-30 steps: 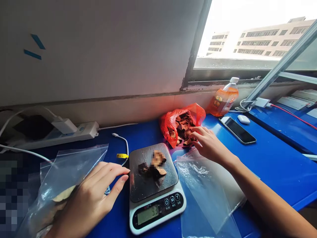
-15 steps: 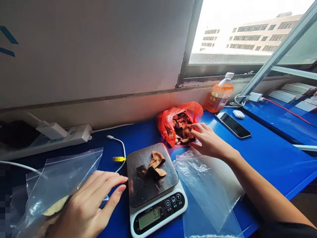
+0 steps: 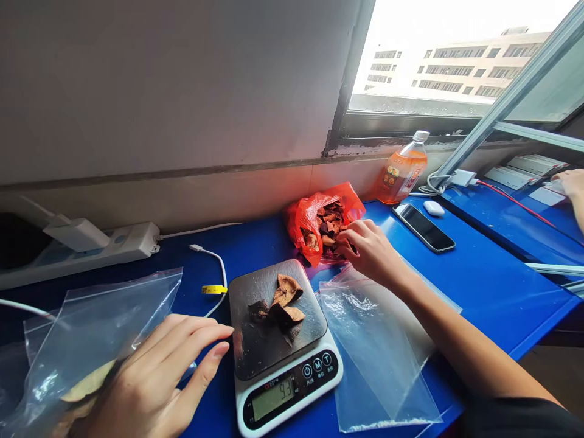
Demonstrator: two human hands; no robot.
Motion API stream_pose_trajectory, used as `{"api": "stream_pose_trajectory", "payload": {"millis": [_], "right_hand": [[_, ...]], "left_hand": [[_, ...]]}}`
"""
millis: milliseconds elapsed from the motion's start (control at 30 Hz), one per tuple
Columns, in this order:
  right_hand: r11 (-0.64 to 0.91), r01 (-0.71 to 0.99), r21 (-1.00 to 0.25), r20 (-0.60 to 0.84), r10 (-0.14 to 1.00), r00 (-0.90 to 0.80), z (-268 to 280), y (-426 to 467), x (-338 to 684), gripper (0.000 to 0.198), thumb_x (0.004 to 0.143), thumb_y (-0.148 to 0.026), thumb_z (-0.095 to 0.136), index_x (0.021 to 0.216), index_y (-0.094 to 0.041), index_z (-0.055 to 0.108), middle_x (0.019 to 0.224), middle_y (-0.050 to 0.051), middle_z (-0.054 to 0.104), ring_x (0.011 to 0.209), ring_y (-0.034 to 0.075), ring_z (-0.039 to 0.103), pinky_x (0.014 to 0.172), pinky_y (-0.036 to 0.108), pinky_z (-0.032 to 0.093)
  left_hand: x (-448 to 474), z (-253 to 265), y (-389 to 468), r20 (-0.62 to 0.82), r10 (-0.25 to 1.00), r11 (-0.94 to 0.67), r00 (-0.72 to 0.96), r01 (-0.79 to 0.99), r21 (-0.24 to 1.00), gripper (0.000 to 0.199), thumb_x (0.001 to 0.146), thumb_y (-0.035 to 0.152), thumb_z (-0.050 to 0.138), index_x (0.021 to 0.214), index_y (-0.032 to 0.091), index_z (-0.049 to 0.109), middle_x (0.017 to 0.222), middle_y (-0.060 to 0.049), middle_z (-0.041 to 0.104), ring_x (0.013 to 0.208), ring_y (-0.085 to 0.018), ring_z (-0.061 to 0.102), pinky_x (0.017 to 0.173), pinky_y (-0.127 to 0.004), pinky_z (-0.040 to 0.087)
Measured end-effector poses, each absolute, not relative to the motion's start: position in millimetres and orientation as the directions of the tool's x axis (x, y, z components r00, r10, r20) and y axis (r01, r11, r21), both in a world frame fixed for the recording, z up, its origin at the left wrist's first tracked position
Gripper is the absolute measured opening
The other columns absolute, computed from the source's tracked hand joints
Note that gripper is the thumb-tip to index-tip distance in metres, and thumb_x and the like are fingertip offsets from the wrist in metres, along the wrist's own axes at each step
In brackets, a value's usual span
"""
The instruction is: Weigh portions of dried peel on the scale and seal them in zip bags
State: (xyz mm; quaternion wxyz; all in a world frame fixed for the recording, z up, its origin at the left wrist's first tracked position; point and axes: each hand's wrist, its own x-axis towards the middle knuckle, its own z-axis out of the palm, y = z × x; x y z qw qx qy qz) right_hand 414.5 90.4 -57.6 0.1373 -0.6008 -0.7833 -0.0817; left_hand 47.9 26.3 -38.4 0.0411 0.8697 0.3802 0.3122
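Note:
My right hand (image 3: 362, 249) reaches to the red plastic bag (image 3: 306, 213), its fingers curled together at the dried brown pieces (image 3: 329, 222) inside. What the fingertips hold is hidden. Several dried, curled pieces (image 3: 288, 304) lie on the steel plate of a white kitchen scale (image 3: 314, 395), whose display seems to read 93 or 9.3. Left of the scale, my left hand (image 3: 168, 371) is open with nothing in it, fingertips close to the plate's edge. Partly behind that hand is a clear zip bag (image 3: 114, 298) with a pale dried slice (image 3: 89, 382) in it.
Flat clear zip bags (image 3: 365, 340) lie right of the scale. Further back are an orange drink bottle (image 3: 404, 170), a phone (image 3: 424, 228) and a white earbud case (image 3: 433, 208). A power strip (image 3: 137, 246) runs along the wall. Another person's hand (image 3: 572, 185) shows at far right.
My right hand has moved left, deeper to the bag's opening, and its fingers have closed in. Another person's hand has come in at the right edge. My left hand stays put.

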Motion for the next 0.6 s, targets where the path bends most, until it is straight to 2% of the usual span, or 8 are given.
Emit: {"api": "stream_pose_trajectory", "payload": {"millis": [100, 167, 300, 400, 500, 600], "right_hand": [[0.298, 0.954, 0.021, 0.194, 0.935, -0.296, -58, 87, 412, 0.022, 0.093, -0.020, 0.049, 0.101, -0.021, 0.069, 0.112, 0.013, 0.061, 0.102, 0.027, 0.051, 0.090, 0.040, 0.044], [0.278, 0.960, 0.046, 0.163, 0.946, -0.281, -58, 87, 412, 0.022, 0.092, -0.019, 0.049, 0.103, -0.020, 0.069, 0.116, 0.014, 0.058, 0.103, 0.027, 0.050, 0.089, 0.040, 0.043], [0.240, 0.968, 0.073, 0.151, 0.957, -0.249, -57, 89, 413, 0.020, 0.091, -0.016, 0.049, 0.100, -0.018, 0.067, 0.117, 0.016, 0.056, 0.103, 0.027, 0.050, 0.090, 0.039, 0.042], [0.300, 0.953, 0.045, 0.206, 0.931, -0.303, -59, 92, 419, 0.018, 0.092, -0.017, 0.047, 0.095, -0.016, 0.065, 0.111, 0.016, 0.058, 0.099, 0.026, 0.051, 0.089, 0.039, 0.042], [0.390, 0.910, -0.140, 0.408, 0.860, -0.306, -62, 94, 425, 0.016, 0.093, -0.019, 0.047, 0.084, -0.018, 0.059, 0.095, 0.012, 0.062, 0.089, 0.023, 0.053, 0.085, 0.038, 0.044], [0.384, 0.797, -0.467, 0.558, 0.827, -0.071, -62, 94, 428, 0.013, 0.093, -0.027, 0.051, 0.081, -0.021, 0.053, 0.078, 0.005, 0.060, 0.072, 0.018, 0.053, 0.069, 0.033, 0.046]], "left_hand": [[50, -36, 26, 0.507, 0.692, -0.705, 0.514, 0.633, 0.320, 0.012, 0.095, 0.035, 0.053, 0.099, 0.031, 0.064, 0.092, 0.003, 0.068, 0.086, -0.017, 0.063, 0.079, -0.026, 0.047], [50, -35, 25, 0.496, 0.698, -0.701, 0.517, 0.635, 0.325, 0.012, 0.095, 0.034, 0.053, 0.100, 0.031, 0.064, 0.094, 0.003, 0.067, 0.087, -0.017, 0.063, 0.081, -0.026, 0.046], [48, -36, 23, 0.480, 0.696, -0.706, 0.534, 0.630, 0.324, 0.011, 0.096, 0.033, 0.054, 0.101, 0.031, 0.063, 0.095, 0.003, 0.067, 0.090, -0.017, 0.062, 0.085, -0.027, 0.044], [47, -36, 23, 0.489, 0.684, -0.717, 0.541, 0.624, 0.311, 0.011, 0.096, 0.034, 0.054, 0.102, 0.030, 0.063, 0.096, 0.003, 0.066, 0.091, -0.016, 0.061, 0.085, -0.027, 0.044], [49, -34, 22, 0.496, 0.682, -0.714, 0.538, 0.635, 0.293, 0.012, 0.096, 0.033, 0.053, 0.102, 0.029, 0.062, 0.096, 0.002, 0.065, 0.091, -0.016, 0.061, 0.085, -0.026, 0.043], [50, -31, 22, 0.501, 0.672, -0.722, 0.546, 0.634, 0.277, 0.012, 0.097, 0.031, 0.053, 0.102, 0.028, 0.062, 0.095, 0.002, 0.065, 0.090, -0.015, 0.060, 0.083, -0.025, 0.044]]}}
